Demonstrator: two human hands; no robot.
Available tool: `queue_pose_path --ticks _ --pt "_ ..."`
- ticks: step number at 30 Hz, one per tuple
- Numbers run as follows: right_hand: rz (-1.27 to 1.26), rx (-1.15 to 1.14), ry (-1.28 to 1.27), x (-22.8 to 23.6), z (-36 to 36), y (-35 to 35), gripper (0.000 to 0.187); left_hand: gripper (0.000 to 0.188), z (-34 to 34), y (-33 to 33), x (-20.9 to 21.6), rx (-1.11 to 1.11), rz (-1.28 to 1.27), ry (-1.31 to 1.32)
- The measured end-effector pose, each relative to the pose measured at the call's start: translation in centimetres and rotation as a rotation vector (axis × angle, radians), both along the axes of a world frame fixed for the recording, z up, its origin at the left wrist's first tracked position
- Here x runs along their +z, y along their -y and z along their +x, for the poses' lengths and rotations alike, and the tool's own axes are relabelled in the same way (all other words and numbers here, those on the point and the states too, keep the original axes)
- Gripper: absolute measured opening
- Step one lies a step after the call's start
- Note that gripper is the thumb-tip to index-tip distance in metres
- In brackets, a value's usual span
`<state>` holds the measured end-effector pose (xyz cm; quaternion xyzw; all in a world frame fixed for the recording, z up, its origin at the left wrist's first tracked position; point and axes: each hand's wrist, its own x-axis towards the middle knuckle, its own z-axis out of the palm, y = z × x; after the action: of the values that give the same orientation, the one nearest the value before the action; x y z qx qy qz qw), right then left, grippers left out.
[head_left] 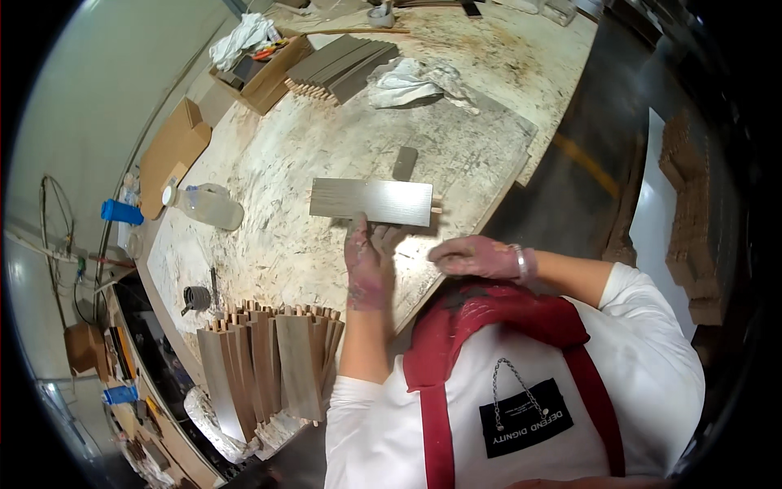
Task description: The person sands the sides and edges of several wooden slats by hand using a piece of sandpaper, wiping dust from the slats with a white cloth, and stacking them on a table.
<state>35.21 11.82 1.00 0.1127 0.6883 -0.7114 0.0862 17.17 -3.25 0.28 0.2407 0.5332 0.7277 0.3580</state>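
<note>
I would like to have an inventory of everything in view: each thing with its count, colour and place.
Held board: 1, grey, above table centre, dowels at its ends
Small block: 1, grey, beyond the board
Upright boards: several, grey-brown, lower left
Stacked boards: several, grey-brown, far side of table
Open box: 1, brown, far left of table
Cloths: 2, white, one at the box, one by the stack
Bottle: 1, translucent, table's left side
Cardboard piece: 1, brown, left edge
Coil: 1, dark, near left
Table: 1, stained whitish, centre
Smaller clutter: uncountable, mixed, edges
Left hand: 1, pinkish covering, at the board's near edge
Right hand: 1, pinkish covering, near table edge
</note>
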Motion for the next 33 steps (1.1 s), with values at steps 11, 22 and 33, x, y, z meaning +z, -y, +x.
queue_pose_path --ticks 11,22,33 --pt "1.113 -0.179 -0.253 2.2 -13.8 -24.8 0.065 0.024 -6.5 0.1 -0.2 0.144 -0.189 -0.041" --pt "1.309 0.158 -0.283 -5.4 -24.7 -31.5 0.04 0.087 1.0 -3.6 -1.0 0.742 -0.967 -0.637" --pt "1.03 0.534 -0.685 3.5 -27.6 -10.8 0.04 0.084 1.5 -1.8 -4.1 0.718 -0.996 -1.047"
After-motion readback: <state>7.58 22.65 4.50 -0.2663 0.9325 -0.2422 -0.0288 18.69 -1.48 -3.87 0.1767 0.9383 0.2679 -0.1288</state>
